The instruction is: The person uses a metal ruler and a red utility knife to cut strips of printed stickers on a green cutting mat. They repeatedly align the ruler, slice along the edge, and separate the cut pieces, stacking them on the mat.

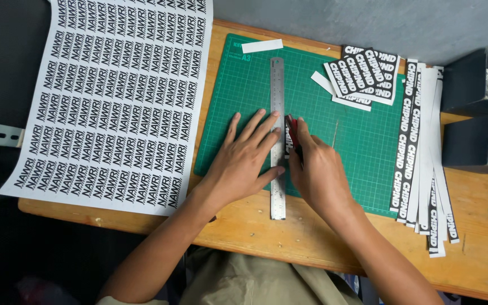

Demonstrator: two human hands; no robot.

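Left hand (pixel 244 161) presses steel ruler (pixel 278 138); right hand (pixel 314 172) holds a red cutter (pixel 292 133).

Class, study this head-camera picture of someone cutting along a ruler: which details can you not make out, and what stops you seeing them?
Head view:
- Cutter: mostly hidden inside the right hand; blade not visible.
- Material being cut: covered by the left hand and steel ruler.
- Printed sheet: top cut off by the frame edge.
- Dark boxes: contents cut off at right edge.

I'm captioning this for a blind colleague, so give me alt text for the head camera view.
Seen from above, a left hand presses a steel ruler flat on a green cutting mat while the right hand holds a red-and-black cutter against the ruler's edge. A large printed label sheet lies to the left on the wooden table, with cut strips to the right.
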